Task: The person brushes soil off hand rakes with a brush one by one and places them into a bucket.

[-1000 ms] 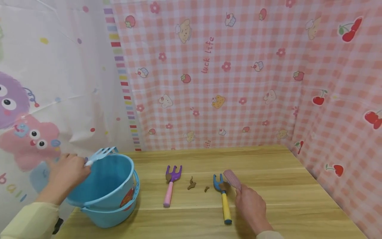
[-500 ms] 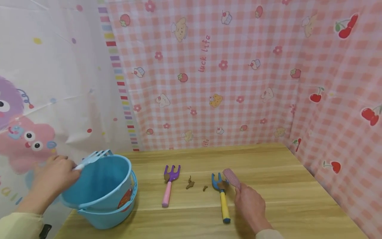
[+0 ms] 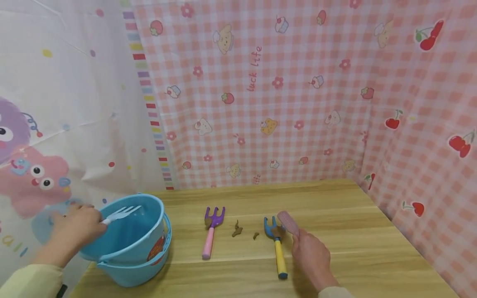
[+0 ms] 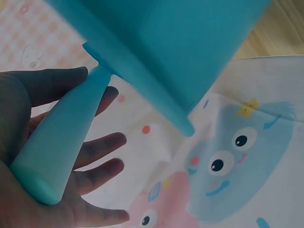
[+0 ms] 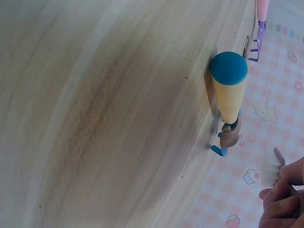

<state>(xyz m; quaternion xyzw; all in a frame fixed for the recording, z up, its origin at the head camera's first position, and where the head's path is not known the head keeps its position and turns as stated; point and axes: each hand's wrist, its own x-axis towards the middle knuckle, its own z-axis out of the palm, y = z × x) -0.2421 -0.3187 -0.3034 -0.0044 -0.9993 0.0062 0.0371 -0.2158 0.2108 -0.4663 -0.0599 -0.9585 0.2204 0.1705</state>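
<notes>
Over the mouth of a light-blue bucket (image 3: pixel 124 269), my left hand (image 3: pixel 78 227) holds a pale-blue toy hand fork (image 3: pixel 121 213) whose tines point right. Its tapered handle (image 4: pixel 64 135) lies between thumb and index finger in the left wrist view, the other fingers spread. My right hand (image 3: pixel 312 257) grips a small brush (image 3: pixel 288 222) with a pink back; its white bristles (image 5: pixel 271 172) show in the right wrist view. Close beside the brush lies a blue toy fork with a yellow handle (image 3: pixel 281 259), a brown clump (image 5: pixel 230 137) stuck on its head.
A purple toy fork with a pink handle (image 3: pixel 208 244), brown stuff on its head, lies mid-table. Brown bits (image 3: pixel 237 231) sit on the wooden table (image 3: pixel 365 248) between both forks. Patterned cloths (image 3: pixel 238 107) hang behind and at both sides.
The pale-blue fork and my left hand first shift left, then come lower and back right, with the tines now over the bucket's inside. My right hand and the brush hardly move.
</notes>
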